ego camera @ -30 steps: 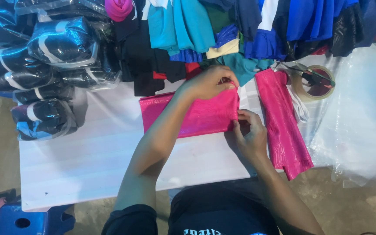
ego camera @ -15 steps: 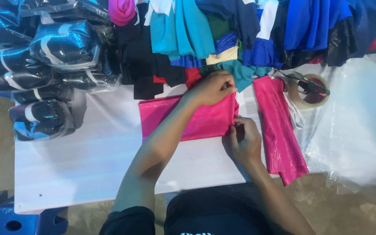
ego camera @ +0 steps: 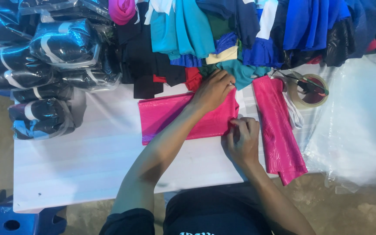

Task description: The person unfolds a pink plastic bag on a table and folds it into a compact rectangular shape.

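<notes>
1. Head view: a folded pink cloth (ego camera: 177, 117) lies flat on the white surface (ego camera: 79, 165), near its middle.
2. The left hand (ego camera: 214, 89) presses palm-down on the cloth's upper right corner, fingers spread flat and gripping nothing.
3. The right hand (ego camera: 241, 139) is curled at the cloth's lower right edge, fingertips pinching the fabric there.
4. A second pink cloth (ego camera: 279, 130) lies just right of that hand, running down toward the surface's near edge.
5. A tape roll (ego camera: 310, 90) with scissors (ego camera: 303, 82) across it sits beyond.
6. Wrapped dark bundles (ego camera: 53, 74) are stacked at the left; mixed garments (ego camera: 249, 30) are piled along the far edge.
</notes>
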